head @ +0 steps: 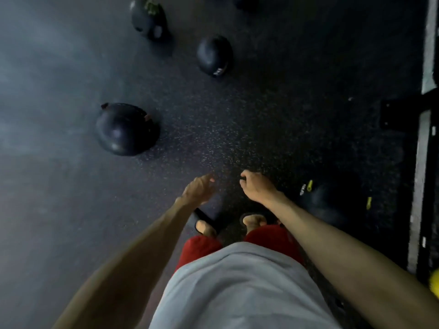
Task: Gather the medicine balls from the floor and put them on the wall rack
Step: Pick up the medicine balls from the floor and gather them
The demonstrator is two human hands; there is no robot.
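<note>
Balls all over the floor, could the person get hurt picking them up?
Maybe. The ball with yellow marks lies right beside the right foot, dark on dark flooring, so tripping seems possible. The feet are in open sandals, so a dropped ball could hurt toes. Both hands, left hand and right hand, hold nothing.

Four black medicine balls are showing on the dark speckled floor (237, 129). The nearest ball (126, 129), round and glossy with small reddish tabs on its top, is lying out in the open. A second ball (214, 55), with blurred white print low on its side, is sitting beyond and to the right of it. A third ball (148, 17) is resting farther off, past both. A fourth ball (330, 205), with yellow markings, is lying in shadow well to the right of the nearest ball.
</note>
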